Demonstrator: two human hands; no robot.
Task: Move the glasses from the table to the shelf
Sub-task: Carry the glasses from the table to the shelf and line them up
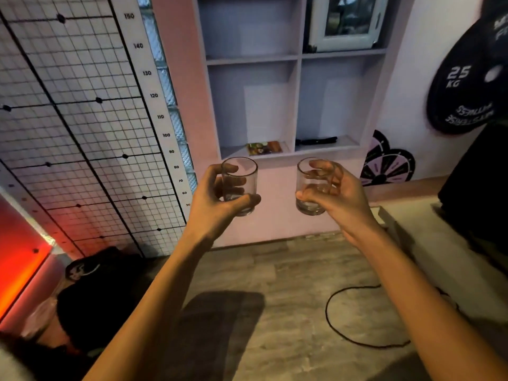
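The person holds two glasses up in front of the shelf (298, 105), just below its bottom row. The left hand (217, 199) is curled round the left glass (239, 185). The right hand (338, 193) is wrapped round the right glass (314, 188). Both glasses look empty and stand about straight up.

I think each glass should go up over the shelf's bottom edge, then down flat on a bare spot. A small picture card (264, 147) lies in the shelf's bottom left box and a long black thing (316, 140) in its bottom right box. Set the glasses beside them, not on them. Let go only when each glass sits flat.
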